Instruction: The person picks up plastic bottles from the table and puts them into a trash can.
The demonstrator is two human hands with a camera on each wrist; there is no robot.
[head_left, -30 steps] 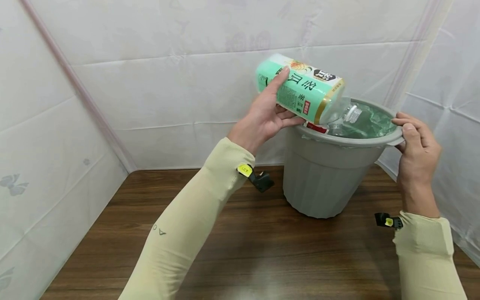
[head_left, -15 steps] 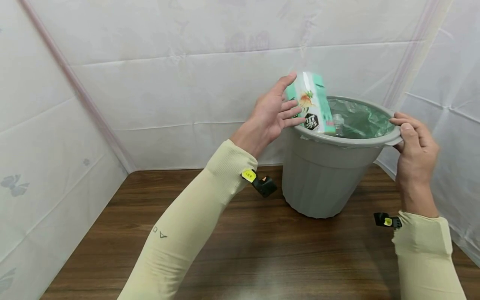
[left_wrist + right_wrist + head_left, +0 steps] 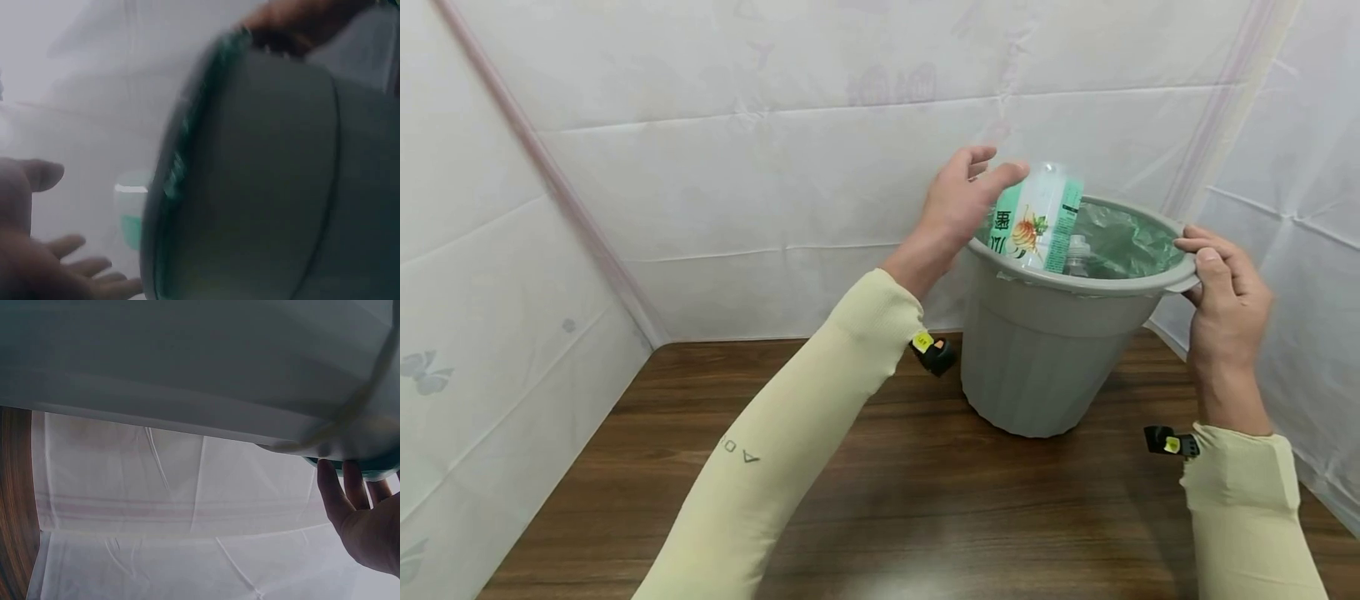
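A large plastic bottle with a green-and-white label (image 3: 1037, 221) leans, base up, inside the left part of the grey bin (image 3: 1048, 358). My left hand (image 3: 958, 204) is beside its upper end, thumb overlapping the bottle's edge in the head view. In the left wrist view, that hand (image 3: 44, 250) has its fingers spread, apart from the bottle (image 3: 131, 215). My right hand (image 3: 1231, 308) grips the bin's rim on the right, with fingers over the edge; the right wrist view shows its fingers (image 3: 353, 484) at the rim.
A green translucent liner bag (image 3: 1138, 242) lines the bin, and a clear bottle neck (image 3: 1078, 250) shows inside. The bin stands on a dark wood table (image 3: 850, 492), close to white sheet walls (image 3: 775, 183) at the back and right.
The labelled bottle was in my left hand above the rim; it has been let go and dropped neck-first into the bin. My left hand has turned palm inward. The right hand stays at the rim.
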